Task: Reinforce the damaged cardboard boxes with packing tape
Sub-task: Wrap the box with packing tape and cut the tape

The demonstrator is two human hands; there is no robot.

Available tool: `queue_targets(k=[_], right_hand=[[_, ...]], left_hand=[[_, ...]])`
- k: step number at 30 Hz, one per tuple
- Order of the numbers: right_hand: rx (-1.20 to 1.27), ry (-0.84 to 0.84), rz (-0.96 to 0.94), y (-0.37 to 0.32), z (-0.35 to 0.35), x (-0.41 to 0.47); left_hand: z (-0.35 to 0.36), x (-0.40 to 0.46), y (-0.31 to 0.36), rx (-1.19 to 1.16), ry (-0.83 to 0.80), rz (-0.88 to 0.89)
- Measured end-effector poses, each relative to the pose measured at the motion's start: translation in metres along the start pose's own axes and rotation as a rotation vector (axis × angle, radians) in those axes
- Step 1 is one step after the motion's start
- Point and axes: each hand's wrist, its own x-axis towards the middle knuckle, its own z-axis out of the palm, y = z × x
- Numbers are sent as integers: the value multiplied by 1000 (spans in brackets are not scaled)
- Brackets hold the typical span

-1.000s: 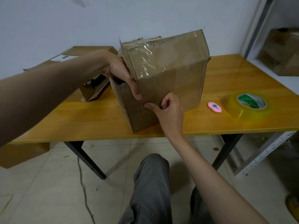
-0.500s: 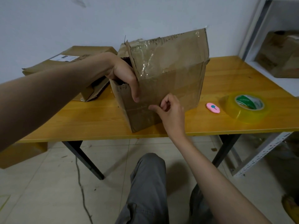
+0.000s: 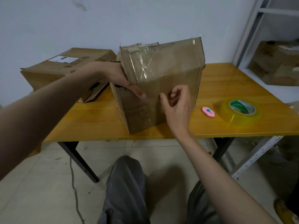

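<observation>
- A worn cardboard box (image 3: 161, 88) stands upright on a yellow wooden table (image 3: 100, 122), close to the near edge and roughly at the middle of the view.
- A sheet of clear tape (image 3: 145, 67) covers the upper part of the box's near face and wraps over its ragged top edge; the tape is wrinkled and shiny.
- The left hand (image 3: 124, 80) grips the box's upper left corner, with the thumb lying across the near face and the other fingers hidden behind the cardboard.
- The right hand (image 3: 178, 107) is at the middle of the near face, just right of the left thumb. Its fingers are curled, with the thumb and forefinger close together as if pinching something at the surface; what they pinch is too small to tell.
- A roll of clear tape (image 3: 241, 112) with a green and white core lies flat on the table to the right of the box, well apart from it.
- A small pink oval object (image 3: 208, 111) lies on the table between the box and the roll.
- A second cardboard box (image 3: 64, 68), with a white label, lies behind and to the left.
- A third box (image 3: 278, 63) sits on a metal shelf (image 3: 252, 29) at the far right.
- The person's legs in grey trousers (image 3: 126, 188) show below the table, over a tiled floor.
</observation>
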Motion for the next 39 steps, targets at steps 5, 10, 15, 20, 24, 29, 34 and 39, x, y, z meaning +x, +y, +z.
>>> queue_targets(k=[5,10,15,20,24,29,34,39], right_hand=[[-242,121,-126,-18,-12,49],[-344,47,-44,-2,-22,81],[-305,-19,98,8,-32,109],[-143,-118,250,11,-32,123],[-125,-89,292,12,-30,123],[-86,-32,310,11,-29,118],[-70,-19,321,7,-30,116],[-89,4,334,2,-31,110]], left_hand=[[1,-16,-6,-78,58,91],[1,-20,-28,-362,312,126],[1,-15,-40,-381,512,70],[0,-14,-39,-334,610,14],[7,-10,-28,-117,869,3],[-3,-11,-11,347,780,-2],[-1,-10,4,406,668,-54],[13,4,16,425,413,-79]])
